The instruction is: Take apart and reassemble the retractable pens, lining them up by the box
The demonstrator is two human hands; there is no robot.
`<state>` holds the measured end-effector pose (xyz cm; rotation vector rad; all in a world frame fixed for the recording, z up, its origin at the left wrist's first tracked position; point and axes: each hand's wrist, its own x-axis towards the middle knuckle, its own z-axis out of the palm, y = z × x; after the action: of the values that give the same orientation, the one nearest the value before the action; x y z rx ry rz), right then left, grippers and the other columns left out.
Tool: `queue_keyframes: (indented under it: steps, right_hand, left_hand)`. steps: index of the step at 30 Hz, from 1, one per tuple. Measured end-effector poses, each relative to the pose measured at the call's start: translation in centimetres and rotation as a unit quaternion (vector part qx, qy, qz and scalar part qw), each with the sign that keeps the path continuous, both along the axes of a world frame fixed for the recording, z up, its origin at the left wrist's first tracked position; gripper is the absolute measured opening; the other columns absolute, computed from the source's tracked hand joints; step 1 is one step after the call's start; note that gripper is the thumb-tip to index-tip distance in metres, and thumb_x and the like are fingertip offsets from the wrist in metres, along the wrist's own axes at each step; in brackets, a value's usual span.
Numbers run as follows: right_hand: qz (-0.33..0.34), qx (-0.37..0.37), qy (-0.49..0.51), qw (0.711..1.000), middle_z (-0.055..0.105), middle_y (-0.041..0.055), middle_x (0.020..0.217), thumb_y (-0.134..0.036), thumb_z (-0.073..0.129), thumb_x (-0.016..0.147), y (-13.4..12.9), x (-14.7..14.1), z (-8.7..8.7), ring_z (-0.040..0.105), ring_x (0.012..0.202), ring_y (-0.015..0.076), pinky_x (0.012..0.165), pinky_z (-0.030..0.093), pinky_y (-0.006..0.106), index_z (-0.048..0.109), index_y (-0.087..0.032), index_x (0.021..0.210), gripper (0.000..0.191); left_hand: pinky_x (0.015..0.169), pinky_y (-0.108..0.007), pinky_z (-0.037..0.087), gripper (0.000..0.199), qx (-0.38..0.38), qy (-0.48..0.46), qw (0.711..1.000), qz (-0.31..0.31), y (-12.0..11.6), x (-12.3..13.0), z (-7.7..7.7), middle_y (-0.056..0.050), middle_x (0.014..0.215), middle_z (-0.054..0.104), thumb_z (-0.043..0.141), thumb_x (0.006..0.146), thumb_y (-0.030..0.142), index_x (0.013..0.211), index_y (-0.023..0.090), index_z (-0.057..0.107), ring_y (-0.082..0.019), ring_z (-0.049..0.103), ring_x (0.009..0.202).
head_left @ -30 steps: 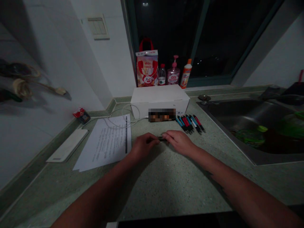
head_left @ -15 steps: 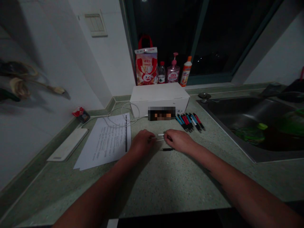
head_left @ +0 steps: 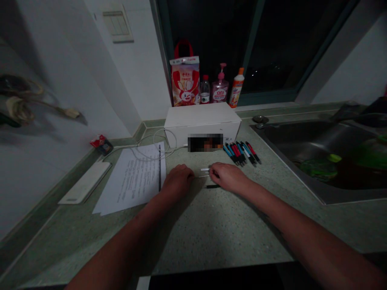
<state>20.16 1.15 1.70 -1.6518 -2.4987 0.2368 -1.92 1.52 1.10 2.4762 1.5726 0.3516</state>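
My left hand [head_left: 178, 179] rests low over the counter with its fingers closed together; what they pinch, if anything, is hidden. Opposite it, my right hand [head_left: 227, 176] is closed on a thin pale rod [head_left: 203, 176] that looks like a pen refill and points toward the left fingertips. Just beyond the rod a short white tube [head_left: 204, 169] lies beside my right fingers. A black pen part [head_left: 213, 186] with a narrow tip lies on the counter, close to the heel of my right hand. Several blue, red and black pens [head_left: 242, 154] lie in a row behind that hand.
A white box [head_left: 202, 114] stands at the back, with a pixelated dark device [head_left: 205, 143] and cable before it. Printed sheets [head_left: 133, 177] and a flat white slab [head_left: 86, 183] lie left. The sink [head_left: 314, 193] is on the right. Bottles [head_left: 220, 90] stand behind the box.
My left hand has drawn slightly left, and the dark bit seen at its fingertips is now out of sight. My right hand has barely moved. The view has shifted a little.
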Motion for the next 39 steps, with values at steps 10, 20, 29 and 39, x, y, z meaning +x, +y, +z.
queue_keyframes:
  steps: [10, 20, 29, 39]
  right_hand:
    - [0.011, -0.007, 0.008, 1.0, 0.073, 0.005, 0.097, -0.025, 0.054, 0.095, -0.1, -0.5, -0.2, 0.067, 0.083, 0.0185, 0.066, 0.035, 0.029, 0.069, -0.021, 0.095, 0.015]
    - [-0.008, 0.017, 0.048, 0.999, 0.072, 0.0058, 0.104, -0.03, 0.058, 0.097, 0.5, -0.1, -0.7, 0.067, 0.09, 0.0198, 0.071, 0.04, 0.028, 0.07, -0.02, 0.106, 0.017]
    - [0.017, -0.002, 0.048, 0.999, 0.071, 0.0049, 0.106, -0.022, 0.055, 0.097, 0.5, -1.3, -0.7, 0.067, 0.092, 0.0182, 0.073, 0.041, 0.027, 0.072, -0.022, 0.104, 0.018]
    - [-0.037, 0.047, 0.028, 0.998, 0.067, 0.0075, 0.111, -0.029, 0.057, 0.098, 0.9, -0.4, -0.6, 0.067, 0.095, 0.0211, 0.073, 0.044, 0.029, 0.071, -0.021, 0.111, 0.021]
  left_hand:
    - [0.079, -0.034, 0.046, 0.015, 0.019, -0.037, 0.999, -0.022, -0.2, 1.0, -1.0, -0.007, 0.09, 0.069, 0.061, 0.091, 0.017, 0.087, 0.018, 0.075, -0.023, 0.062, 0.091]
    - [0.084, -0.036, 0.048, 0.012, 0.052, -0.082, 0.995, -0.027, -0.2, 1.3, -1.5, -0.006, 0.094, 0.07, 0.062, 0.092, 0.019, 0.095, 0.019, 0.074, -0.023, 0.061, 0.095]
    - [0.084, -0.034, 0.047, 0.015, 0.053, -0.072, 0.996, -0.029, 0.2, 1.7, -1.7, -0.006, 0.094, 0.07, 0.062, 0.094, 0.02, 0.1, 0.021, 0.075, -0.023, 0.062, 0.095]
    - [0.083, -0.034, 0.047, 0.014, 0.037, -0.064, 0.997, -0.021, 0.7, 2.1, -1.8, -0.006, 0.092, 0.07, 0.062, 0.093, 0.022, 0.092, 0.021, 0.076, -0.022, 0.061, 0.093]
